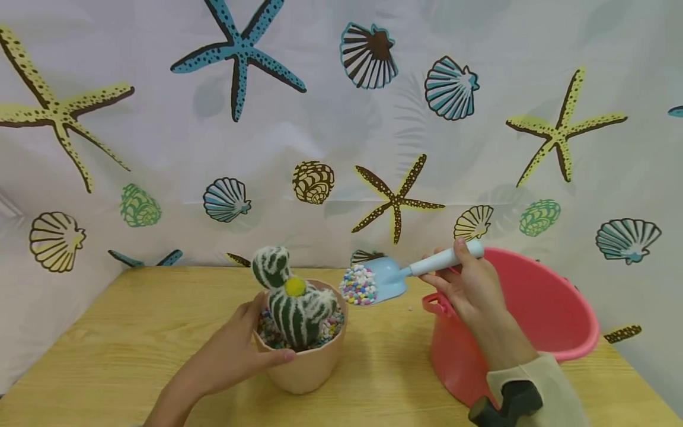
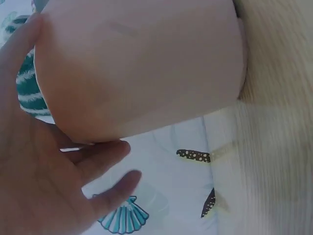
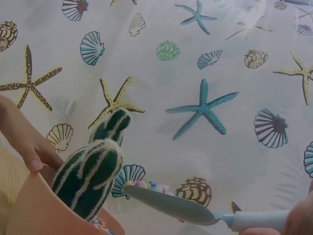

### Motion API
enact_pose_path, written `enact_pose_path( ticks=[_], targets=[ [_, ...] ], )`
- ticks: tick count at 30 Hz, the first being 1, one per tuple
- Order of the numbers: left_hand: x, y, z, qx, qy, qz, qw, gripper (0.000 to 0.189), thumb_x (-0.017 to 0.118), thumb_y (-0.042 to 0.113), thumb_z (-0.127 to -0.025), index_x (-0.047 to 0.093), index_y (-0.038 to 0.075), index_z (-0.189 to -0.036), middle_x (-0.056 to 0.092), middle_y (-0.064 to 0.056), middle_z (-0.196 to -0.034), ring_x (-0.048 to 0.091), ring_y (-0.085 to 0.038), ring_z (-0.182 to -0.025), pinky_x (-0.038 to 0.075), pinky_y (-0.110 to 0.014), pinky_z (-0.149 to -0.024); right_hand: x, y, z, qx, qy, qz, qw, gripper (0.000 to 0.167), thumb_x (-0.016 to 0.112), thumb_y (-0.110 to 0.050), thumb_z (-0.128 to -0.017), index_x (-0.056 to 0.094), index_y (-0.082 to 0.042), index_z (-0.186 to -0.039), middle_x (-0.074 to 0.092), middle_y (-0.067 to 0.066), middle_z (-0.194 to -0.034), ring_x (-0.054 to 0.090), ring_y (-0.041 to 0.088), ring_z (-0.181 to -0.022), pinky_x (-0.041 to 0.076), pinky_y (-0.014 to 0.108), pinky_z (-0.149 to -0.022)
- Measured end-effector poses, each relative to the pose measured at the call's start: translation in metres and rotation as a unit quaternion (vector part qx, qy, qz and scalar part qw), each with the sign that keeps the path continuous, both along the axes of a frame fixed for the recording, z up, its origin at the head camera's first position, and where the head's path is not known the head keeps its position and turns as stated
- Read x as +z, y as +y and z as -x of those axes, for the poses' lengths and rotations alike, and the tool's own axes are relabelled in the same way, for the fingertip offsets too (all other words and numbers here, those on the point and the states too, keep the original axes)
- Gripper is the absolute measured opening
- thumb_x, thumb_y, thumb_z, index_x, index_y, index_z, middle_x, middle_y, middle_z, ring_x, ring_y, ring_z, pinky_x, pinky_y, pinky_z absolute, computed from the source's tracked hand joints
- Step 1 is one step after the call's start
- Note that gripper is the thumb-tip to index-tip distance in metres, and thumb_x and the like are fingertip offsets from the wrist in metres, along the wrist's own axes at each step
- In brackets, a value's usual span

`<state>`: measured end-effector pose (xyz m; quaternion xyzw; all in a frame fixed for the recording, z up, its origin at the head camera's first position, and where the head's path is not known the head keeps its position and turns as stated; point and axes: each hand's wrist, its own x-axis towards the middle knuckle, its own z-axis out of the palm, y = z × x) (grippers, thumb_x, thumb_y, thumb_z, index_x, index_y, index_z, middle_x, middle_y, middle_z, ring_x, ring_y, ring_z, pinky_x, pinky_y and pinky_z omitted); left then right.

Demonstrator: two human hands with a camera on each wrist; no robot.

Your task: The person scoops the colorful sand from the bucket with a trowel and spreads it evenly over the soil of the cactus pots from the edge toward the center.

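Note:
An artificial cactus with white fuzz and a yellow pompom stands in a peach flower pot, among multicoloured pebbles. My left hand holds the pot from the left, thumb on the near rim and fingers round its side. In my right hand is the handle of a light blue toy shovel, gripped between thumb and fingers. Pastel pebbles lie heaped on its blade, which is just right of the pot. In the right wrist view, the shovel is roughly level beside the cactus.
A pink bucket stands on the wooden table at the right, below and behind my right hand; its contents are hidden. One small pebble lies on the tabletop. A white cloth printed with starfish and shells hangs behind.

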<state>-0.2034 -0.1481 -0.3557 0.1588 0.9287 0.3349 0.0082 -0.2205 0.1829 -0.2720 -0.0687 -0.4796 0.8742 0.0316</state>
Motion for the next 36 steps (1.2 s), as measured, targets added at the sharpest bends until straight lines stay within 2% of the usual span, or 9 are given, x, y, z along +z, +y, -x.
enact_pose_path(
  ticks=[3, 6, 9, 11, 14, 18, 21, 26, 36],
  targets=[
    [0.000, 0.008, -0.004, 0.047, 0.007, 0.078, 0.9958, 0.114, 0.059, 0.072, -0.077, 0.009, 0.002, -0.152, 0.038, -0.032, -0.142, 0.051, -0.046, -0.119, 0.040, -0.066, -0.092, -0.001, -0.001, 0.001, -0.003, 0.000, 0.001, 1.0000, 0.018, 0.039, -0.029, -0.101, 0.038, -0.022, -0.118, 0.041, 0.008, -0.119, 0.048, 0.026, -0.116, 0.042, 0.047, -0.099],
    [0.003, 0.024, -0.011, 0.115, 0.037, 0.142, 0.9826, 0.117, 0.051, 0.081, -0.073, 0.021, -0.003, -0.148, 0.049, -0.030, -0.132, 0.059, -0.044, -0.107, 0.042, -0.065, -0.084, -0.002, -0.001, 0.001, -0.009, 0.000, 0.004, 1.0000, 0.017, 0.040, -0.029, -0.101, 0.038, -0.022, -0.116, 0.041, 0.008, -0.117, 0.049, 0.027, -0.116, 0.042, 0.047, -0.098],
    [0.005, 0.037, -0.016, 0.170, 0.057, 0.179, 0.9674, 0.119, 0.044, 0.089, -0.068, 0.037, -0.010, -0.135, 0.058, -0.026, -0.115, 0.062, -0.040, -0.093, 0.045, -0.057, -0.075, -0.003, -0.001, 0.001, -0.015, -0.002, 0.004, 0.9999, 0.018, 0.040, -0.030, -0.101, 0.038, -0.022, -0.117, 0.041, 0.008, -0.116, 0.050, 0.028, -0.117, 0.042, 0.047, -0.098],
    [0.005, 0.039, -0.018, 0.186, 0.058, 0.190, 0.9622, 0.120, 0.041, 0.091, -0.067, 0.043, -0.013, -0.126, 0.058, -0.026, -0.109, 0.061, -0.040, -0.089, 0.046, -0.056, -0.074, -0.004, -0.001, 0.001, -0.018, -0.003, -0.001, 0.9998, 0.020, 0.040, -0.030, -0.101, 0.037, -0.022, -0.118, 0.040, 0.008, -0.115, 0.050, 0.028, -0.118, 0.042, 0.047, -0.098],
    [0.003, 0.034, -0.016, 0.172, 0.060, 0.164, 0.9696, 0.116, 0.045, 0.087, -0.070, 0.041, -0.013, -0.128, 0.055, -0.027, -0.115, 0.060, -0.042, -0.094, 0.046, -0.056, -0.074, -0.004, -0.002, 0.000, -0.021, -0.002, -0.011, 0.9997, 0.021, 0.040, -0.031, -0.101, 0.037, -0.022, -0.119, 0.040, 0.008, -0.115, 0.050, 0.027, -0.117, 0.043, 0.046, -0.097],
    [0.000, 0.023, -0.009, 0.124, 0.047, 0.100, 0.9862, 0.114, 0.056, 0.076, -0.075, 0.021, -0.006, -0.145, 0.036, -0.029, -0.143, 0.054, -0.048, -0.113, 0.042, -0.063, -0.085, -0.004, -0.003, 0.001, -0.012, 0.006, -0.020, 0.9997, 0.020, 0.041, -0.031, -0.100, 0.037, -0.021, -0.117, 0.041, 0.008, -0.115, 0.051, 0.026, -0.115, 0.043, 0.046, -0.098],
    [-0.001, 0.018, -0.006, 0.101, 0.044, 0.088, 0.9900, 0.111, 0.057, 0.075, -0.076, 0.018, -0.001, -0.147, 0.029, -0.026, -0.149, 0.057, -0.048, -0.108, 0.040, -0.066, -0.087, -0.003, -0.004, 0.002, -0.006, 0.007, -0.021, 0.9997, 0.019, 0.041, -0.031, -0.100, 0.037, -0.021, -0.116, 0.042, 0.008, -0.117, 0.050, 0.025, -0.114, 0.042, 0.046, -0.099],
    [0.000, 0.019, -0.008, 0.105, 0.047, 0.112, 0.9871, 0.111, 0.053, 0.078, -0.076, 0.023, -0.001, -0.147, 0.031, -0.025, -0.148, 0.061, -0.043, -0.103, 0.041, -0.065, -0.084, -0.001, -0.006, 0.002, -0.006, 0.002, -0.028, 0.9996, 0.016, 0.039, -0.029, -0.101, 0.038, -0.021, -0.116, 0.043, 0.008, -0.115, 0.051, 0.023, -0.112, 0.043, 0.046, -0.098],
    [0.000, 0.040, -0.020, 0.179, 0.087, 0.156, 0.9675, 0.116, 0.053, 0.080, -0.073, 0.031, -0.011, -0.141, 0.047, -0.033, -0.131, 0.059, -0.051, -0.098, 0.044, -0.062, -0.082, 0.001, -0.015, 0.003, -0.010, 0.008, -0.062, 0.9980, 0.012, 0.037, -0.027, -0.102, 0.040, -0.018, -0.109, 0.039, 0.007, -0.112, 0.046, 0.022, -0.106, 0.044, 0.048, -0.095]
  ],
)
